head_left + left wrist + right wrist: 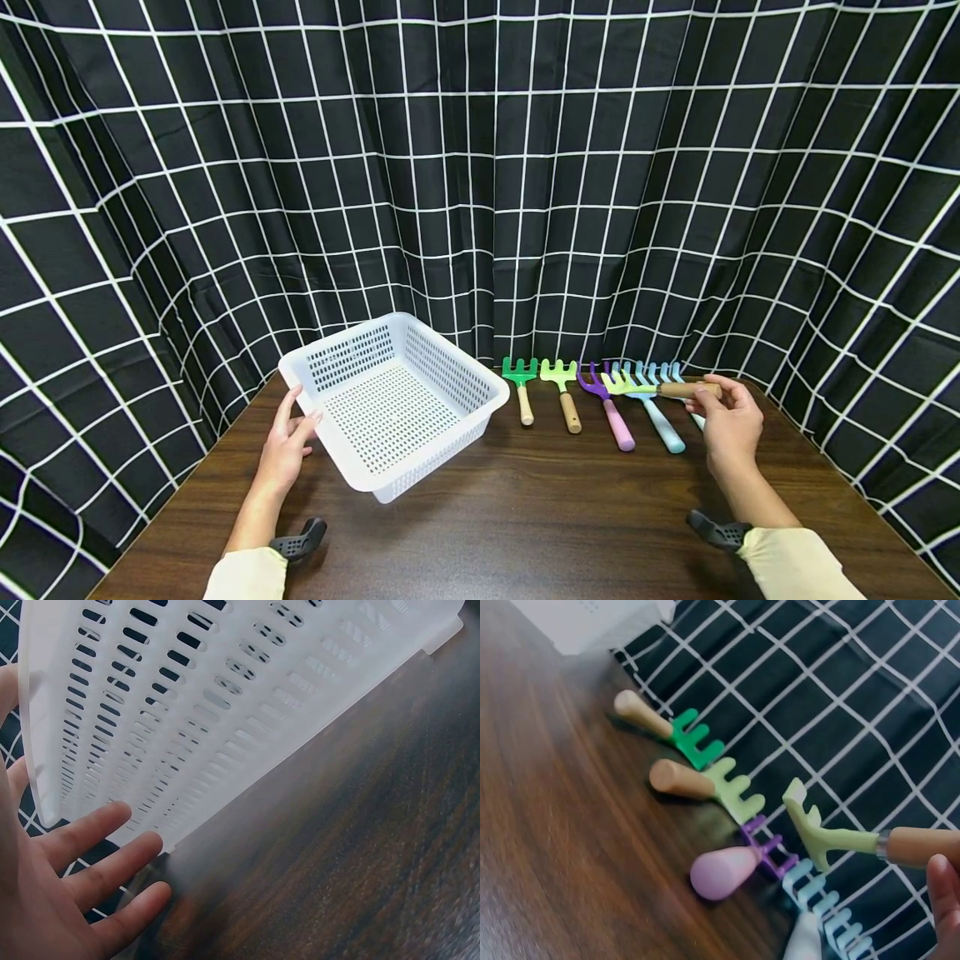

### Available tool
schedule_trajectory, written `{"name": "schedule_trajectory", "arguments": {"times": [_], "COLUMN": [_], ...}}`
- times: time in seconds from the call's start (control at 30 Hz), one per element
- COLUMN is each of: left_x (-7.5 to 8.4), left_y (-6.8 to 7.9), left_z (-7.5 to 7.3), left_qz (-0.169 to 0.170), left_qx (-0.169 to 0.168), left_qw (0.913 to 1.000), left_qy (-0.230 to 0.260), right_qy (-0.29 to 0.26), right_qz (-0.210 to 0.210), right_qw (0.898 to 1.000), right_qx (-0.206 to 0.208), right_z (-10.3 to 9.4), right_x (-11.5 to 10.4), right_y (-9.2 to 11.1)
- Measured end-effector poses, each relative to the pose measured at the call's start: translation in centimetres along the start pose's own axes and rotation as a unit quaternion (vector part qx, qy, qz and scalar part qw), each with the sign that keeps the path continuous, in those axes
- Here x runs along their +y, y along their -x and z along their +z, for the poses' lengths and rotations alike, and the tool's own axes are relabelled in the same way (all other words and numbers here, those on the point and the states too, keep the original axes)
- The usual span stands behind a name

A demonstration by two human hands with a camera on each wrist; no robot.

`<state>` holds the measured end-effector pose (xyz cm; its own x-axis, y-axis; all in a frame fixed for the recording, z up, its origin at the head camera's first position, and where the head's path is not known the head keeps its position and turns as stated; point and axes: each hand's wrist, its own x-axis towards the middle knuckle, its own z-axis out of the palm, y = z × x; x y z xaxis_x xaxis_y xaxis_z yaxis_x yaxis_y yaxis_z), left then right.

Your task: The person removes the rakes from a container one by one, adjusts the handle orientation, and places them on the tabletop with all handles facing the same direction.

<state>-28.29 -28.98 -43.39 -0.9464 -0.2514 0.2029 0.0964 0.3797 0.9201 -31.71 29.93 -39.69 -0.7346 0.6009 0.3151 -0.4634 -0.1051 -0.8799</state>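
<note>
A white plastic basket (420, 417) with slotted walls stands on the table. My left hand (283, 442) is at its left rim, thumb and forefinger resting on the edge; in the left wrist view the other fingers (120, 862) spread below the rim, beside the wall. My right hand (731, 421) pinches the wooden handle of a yellow-green hand rake (682, 389), lifted above the row with its tines pointing left. Beneath those tines lie a purple rake with a pink handle (618, 425) and a light blue rake (663, 427). Another light blue rake (675, 371) is partly hidden behind the held one.
Farther left in the row are a green rake (523, 396) and another yellow-green rake (566, 398), both with wooden handles. A black curtain (517, 183) with white grid lines hangs behind the brown wooden table (510, 525). Black bands circle both wrists.
</note>
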Motion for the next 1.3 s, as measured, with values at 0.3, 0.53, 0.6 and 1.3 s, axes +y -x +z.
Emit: {"name": "schedule_trajectory", "arguments": {"times": [0.3, 0.53, 0.6, 1.3], "left_x": [-0.1, 0.0, 0.0, -0.2], "left_y": [0.0, 0.0, 0.1, 0.0], "left_z": [0.0, 0.0, -0.1, 0.0], "left_qz": [-0.005, -0.003, -0.004, -0.004], "left_qx": [-0.002, -0.004, -0.005, -0.007], "left_qw": [1.0, 1.0, 1.0, 1.0], "left_qy": [-0.001, -0.003, -0.003, 0.002], "right_qy": [0.026, 0.092, 0.099, 0.224], "right_qz": [0.003, -0.026, -0.037, -0.062], "right_qw": [0.999, 0.994, 0.993, 0.961], "right_qx": [0.027, 0.043, 0.047, 0.152], "right_z": [-1.7, -2.9, -3.3, -7.3], "right_x": [0.0, 0.0, 0.0, 0.5], "right_y": [-1.2, -2.4, -2.6, -3.6]}}
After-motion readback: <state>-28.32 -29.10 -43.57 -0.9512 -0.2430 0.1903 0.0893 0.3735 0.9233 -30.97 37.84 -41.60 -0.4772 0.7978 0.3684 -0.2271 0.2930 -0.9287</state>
